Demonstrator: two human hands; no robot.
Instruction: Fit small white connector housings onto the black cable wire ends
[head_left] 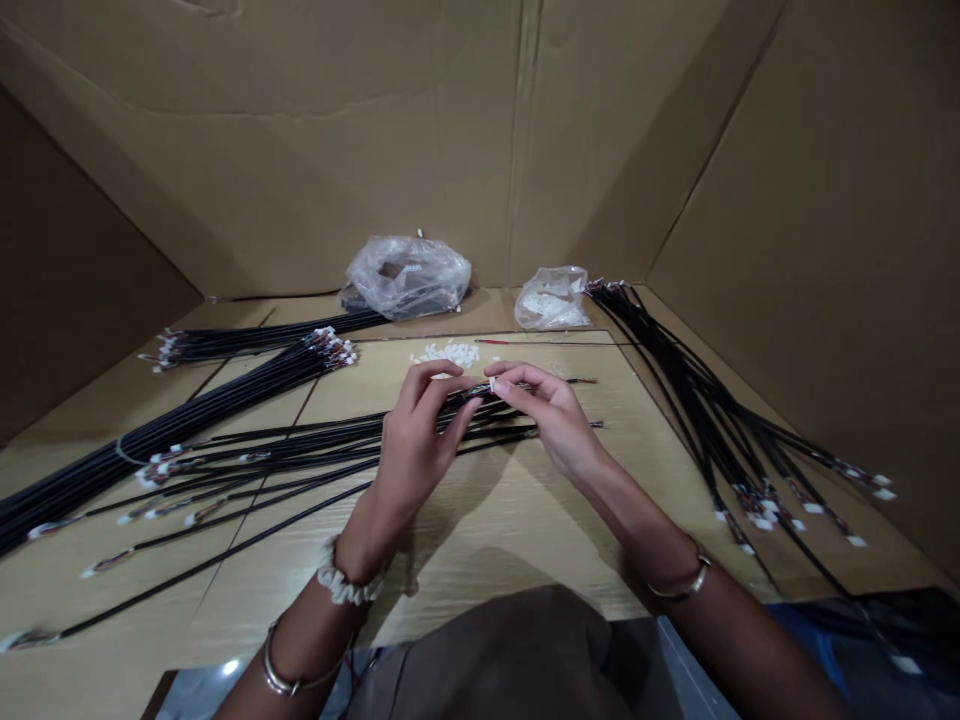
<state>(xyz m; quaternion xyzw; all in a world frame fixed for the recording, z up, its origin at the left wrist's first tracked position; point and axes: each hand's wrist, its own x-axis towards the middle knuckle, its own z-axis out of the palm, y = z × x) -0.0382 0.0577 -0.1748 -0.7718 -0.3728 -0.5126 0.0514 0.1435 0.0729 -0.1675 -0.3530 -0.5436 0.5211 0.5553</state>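
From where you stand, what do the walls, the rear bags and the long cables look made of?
Walls: probably cardboard, matte brown, creased. Rear bags: clear plastic film, crinkled and glinting. Long cables: likely rubbery or plastic-sheathed, smooth black, coloured wires at ends.

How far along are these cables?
Likely done: right-side cables, white connectors on their near ends.
In hand: left hand steadies a cable end; right hand pinches a small white piece there.
Likely left: middle cables, some with bare wires at their right ends. Loose white pieces lie beyond.
Tied bundle: can't tell, near end out of frame.
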